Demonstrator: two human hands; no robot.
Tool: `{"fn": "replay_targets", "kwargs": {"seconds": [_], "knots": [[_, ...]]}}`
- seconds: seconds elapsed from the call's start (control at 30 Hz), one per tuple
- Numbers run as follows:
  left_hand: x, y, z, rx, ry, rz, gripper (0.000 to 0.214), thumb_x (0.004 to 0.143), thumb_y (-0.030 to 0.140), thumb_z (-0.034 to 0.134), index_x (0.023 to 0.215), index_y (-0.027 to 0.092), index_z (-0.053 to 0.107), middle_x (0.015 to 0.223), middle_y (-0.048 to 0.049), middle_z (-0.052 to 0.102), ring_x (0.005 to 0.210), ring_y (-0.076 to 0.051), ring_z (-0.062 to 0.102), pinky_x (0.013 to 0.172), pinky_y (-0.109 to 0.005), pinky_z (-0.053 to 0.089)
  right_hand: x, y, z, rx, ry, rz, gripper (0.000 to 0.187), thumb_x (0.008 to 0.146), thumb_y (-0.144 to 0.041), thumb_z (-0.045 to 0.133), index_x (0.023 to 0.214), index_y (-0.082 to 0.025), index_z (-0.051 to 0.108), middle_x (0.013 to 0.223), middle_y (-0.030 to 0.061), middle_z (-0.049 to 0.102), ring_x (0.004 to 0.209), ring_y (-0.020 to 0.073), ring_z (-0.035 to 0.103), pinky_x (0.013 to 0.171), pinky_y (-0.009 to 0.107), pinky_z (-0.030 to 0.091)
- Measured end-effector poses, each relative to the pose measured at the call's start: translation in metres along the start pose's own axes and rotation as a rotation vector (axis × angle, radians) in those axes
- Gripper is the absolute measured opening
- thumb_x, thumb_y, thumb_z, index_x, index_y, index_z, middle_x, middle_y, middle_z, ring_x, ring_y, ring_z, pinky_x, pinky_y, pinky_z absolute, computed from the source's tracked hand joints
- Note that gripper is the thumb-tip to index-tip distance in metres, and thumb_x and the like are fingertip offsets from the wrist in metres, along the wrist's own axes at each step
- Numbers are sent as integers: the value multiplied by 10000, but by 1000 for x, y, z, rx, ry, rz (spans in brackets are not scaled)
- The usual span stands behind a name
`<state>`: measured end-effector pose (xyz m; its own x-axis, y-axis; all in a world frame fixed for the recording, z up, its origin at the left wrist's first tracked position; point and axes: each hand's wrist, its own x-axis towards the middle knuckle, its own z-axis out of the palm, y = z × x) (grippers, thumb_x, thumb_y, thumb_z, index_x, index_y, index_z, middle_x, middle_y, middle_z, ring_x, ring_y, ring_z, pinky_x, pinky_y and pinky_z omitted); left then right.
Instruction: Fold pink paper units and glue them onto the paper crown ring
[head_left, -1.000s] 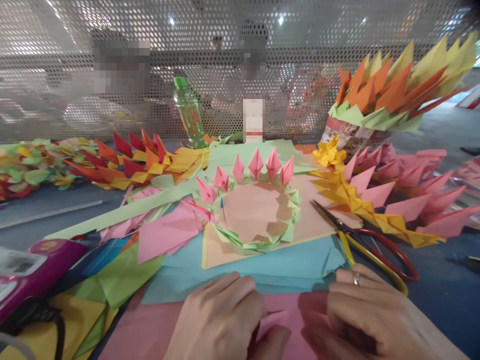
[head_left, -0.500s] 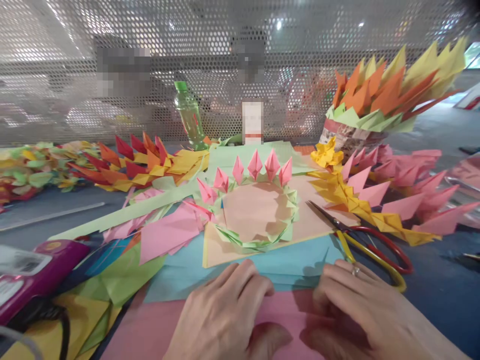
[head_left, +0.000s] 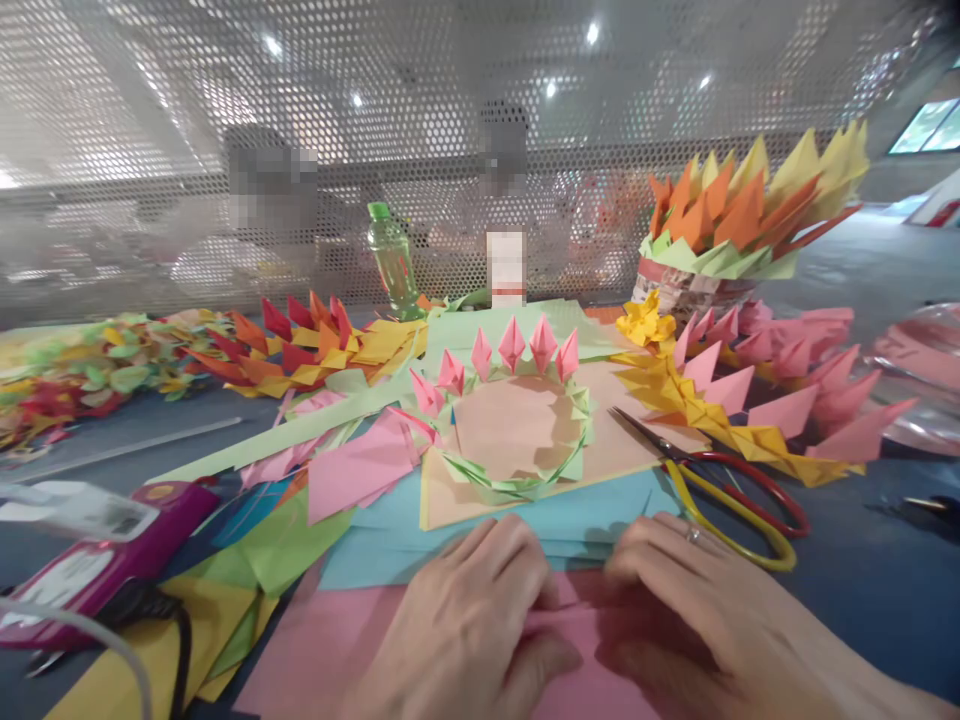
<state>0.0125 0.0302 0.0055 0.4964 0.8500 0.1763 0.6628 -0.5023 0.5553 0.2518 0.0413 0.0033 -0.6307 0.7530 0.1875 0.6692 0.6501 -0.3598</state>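
Observation:
My left hand [head_left: 465,620] and my right hand [head_left: 697,620] lie side by side at the bottom of the view, fingers curled and pressing down on a small folded piece of pink paper [head_left: 559,620] between them. That piece rests on a larger pink sheet [head_left: 315,660]. A ring shows on my right hand. Just beyond my fingers a green paper ring with pink points [head_left: 517,410] sits on a peach sheet [head_left: 622,440], over light blue sheets [head_left: 382,540].
Scissors with red and yellow handles [head_left: 720,490] lie right of the ring. Chains of folded paper stretch left [head_left: 300,350] and right [head_left: 757,410]. A green bottle [head_left: 392,262] stands before a perforated screen, people behind it. A magenta device [head_left: 112,550] lies at left.
The view has tilted up slightly. Both hands have slid forward and closer together over the pink piece, my right hand moving left toward the left hand.

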Motion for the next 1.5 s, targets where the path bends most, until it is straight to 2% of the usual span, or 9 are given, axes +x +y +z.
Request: {"fn": "replay_targets", "kwargs": {"seconds": [0.1,0.17,0.27,0.43,0.63,0.8,1.0,1.27,1.5], "knots": [[0,3,0,-75,28,25,341,736,17,822,774,186,529,793,55,577,719,-121,528,664,-246,380,1,1,0,21,-12,-15,201,932,-350,724,1048,-240,604,961,19,636,849,224,614,726,337,471],[1,3,0,-132,37,17,321,764,9,789,757,183,520,743,65,562,674,-101,497,639,-231,355,1,1,-1,77,-33,-25,184,958,-397,684,1022,-237,619,957,25,638,849,218,613,716,323,466],[4,2,-1,-236,12,-90,239,807,83,744,730,183,541,680,65,539,623,-94,468,585,-222,327,1,3,-2,222,-40,4,256,998,-461,608,891,-229,616,864,4,626,790,179,594,675,279,432],[7,0,-4,-498,-66,-304,192,876,323,665,766,173,621,608,63,446,556,-88,368,505,-220,258,4,6,-5,467,-54,221,402,962,-555,613,748,-215,598,717,-30,571,669,130,522,586,244,343],[12,-1,-6,-886,-188,-426,326,873,454,701,969,142,705,769,-43,737,627,-117,618,568,-182,431,6,7,-7,720,-93,390,366,898,-553,690,784,-208,644,712,-45,576,672,122,483,585,223,326],[15,-4,-6,-895,-179,-476,402,853,547,704,870,146,693,738,-63,776,491,-91,582,499,-171,438,8,5,-8,766,-88,413,357,864,-535,726,780,-200,637,703,-50,557,661,118,455,582,214,325],[15,-4,-5,-896,-163,-482,463,827,593,719,845,132,674,736,-73,774,490,-87,578,498,-176,440,11,1,-14,720,-87,420,352,894,-526,673,782,-195,629,704,-37,557,680,130,457,606,220,339],[15,-3,-5,-899,-161,-486,472,841,585,715,849,114,683,749,-89,778,499,-80,578,508,-175,443,7,4,-6,726,-77,405,374,905,-542,661,774,-197,601,686,-42,506,656,124,415,588,224,326],[15,-4,-5,-899,-154,-464,439,848,557,715,871,120,692,731,-61,769,501,-77,575,508,-166,435,11,-2,-16,789,-85,431,358,891,-514,695,787,-179,622,704,-36,530,670,121,447,599,214,343]]}}
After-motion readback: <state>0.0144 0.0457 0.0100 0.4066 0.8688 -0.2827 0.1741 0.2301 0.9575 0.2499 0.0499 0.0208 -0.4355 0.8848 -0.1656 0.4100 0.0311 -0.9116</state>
